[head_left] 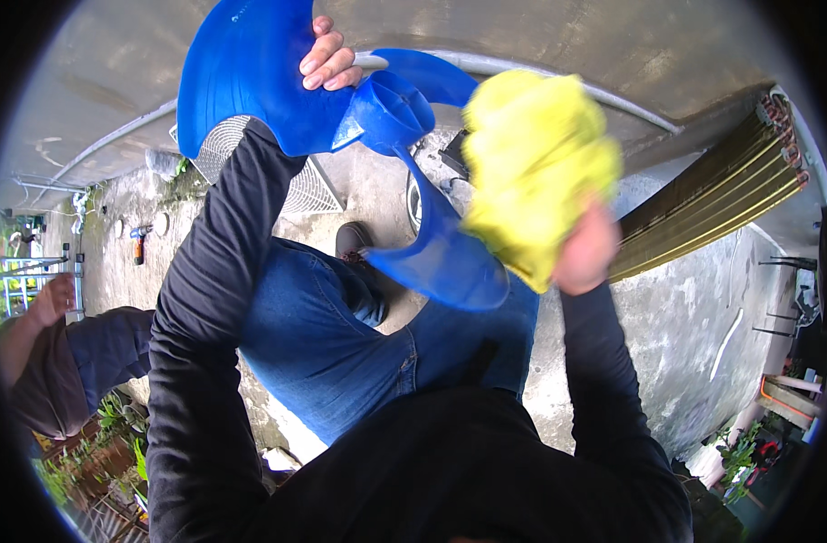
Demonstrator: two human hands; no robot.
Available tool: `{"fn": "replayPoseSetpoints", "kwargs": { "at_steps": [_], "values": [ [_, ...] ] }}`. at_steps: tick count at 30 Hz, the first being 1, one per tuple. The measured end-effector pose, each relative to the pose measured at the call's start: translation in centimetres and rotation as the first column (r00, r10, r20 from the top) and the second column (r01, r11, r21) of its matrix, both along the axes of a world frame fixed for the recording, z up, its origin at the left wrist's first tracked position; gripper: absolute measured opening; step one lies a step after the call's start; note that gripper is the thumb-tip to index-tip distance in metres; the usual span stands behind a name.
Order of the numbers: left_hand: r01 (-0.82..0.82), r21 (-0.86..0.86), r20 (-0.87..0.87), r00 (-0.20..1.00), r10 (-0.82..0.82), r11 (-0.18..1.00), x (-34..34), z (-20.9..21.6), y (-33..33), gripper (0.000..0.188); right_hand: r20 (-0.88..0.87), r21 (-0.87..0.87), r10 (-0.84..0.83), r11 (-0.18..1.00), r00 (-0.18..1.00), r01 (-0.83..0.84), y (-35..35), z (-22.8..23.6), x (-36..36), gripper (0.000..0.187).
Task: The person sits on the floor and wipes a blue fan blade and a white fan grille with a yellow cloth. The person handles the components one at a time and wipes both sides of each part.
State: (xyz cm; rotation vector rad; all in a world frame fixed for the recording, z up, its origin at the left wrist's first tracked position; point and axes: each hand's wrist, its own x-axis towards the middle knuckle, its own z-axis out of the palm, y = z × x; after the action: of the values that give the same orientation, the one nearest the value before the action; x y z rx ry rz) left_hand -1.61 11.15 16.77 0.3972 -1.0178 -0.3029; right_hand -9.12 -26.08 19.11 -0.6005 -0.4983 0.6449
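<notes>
Black fabric of the wearer's top (404,462) is being shown closest to the lens, below blue jeans (314,339), while a blue three-bladed fan (388,116) is being held up in front of the body, clear of any mount. Work with the fan and a bunched yellow cloth (536,163) is being judged as under way rather than finished: neither item is being set down yet, and how much of the blue surface is done or left is not being revealed. By the left hand (328,65), the large upper blade (242,81) is being grasped at its edge, fingers curled against the plastic, thumb hidden. By the motion-blurred right hand (587,249), the cloth is being clutched in a closed grip, though single fingers cannot be made out. The lower blade (450,262) is being partly overlapped by the cloth in this view; whether contact is being made cannot be told. At far right, a finned coil panel (703,190) is being caught in frame
</notes>
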Motion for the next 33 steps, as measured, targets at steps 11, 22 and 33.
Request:
{"fn": "replayPoseSetpoints", "kwargs": {
  "at_steps": [11,22,33],
  "values": [
    [-0.033,0.017,-0.038,0.999,0.034,0.999,-2.9,3.9,-3.7,0.028,0.791,-0.425,-0.214,0.482,0.573,0.766,4.9,-8.0,-1.5,0.037],
    [0.079,0.034,-0.071,0.995,-0.077,0.996,-1.8,3.0,-2.9,0.027,0.210,-0.674,0.107,0.735,0.972,0.065,3.0,-4.4,-4.0,0.033],
    [-0.328,0.413,-0.652,0.545,0.527,0.850,-5.4,2.9,-7.6,0.096,0.134,-0.662,-0.544,0.573,0.828,0.484,6.5,-4.7,-2.3,0.040]
  ]
}}
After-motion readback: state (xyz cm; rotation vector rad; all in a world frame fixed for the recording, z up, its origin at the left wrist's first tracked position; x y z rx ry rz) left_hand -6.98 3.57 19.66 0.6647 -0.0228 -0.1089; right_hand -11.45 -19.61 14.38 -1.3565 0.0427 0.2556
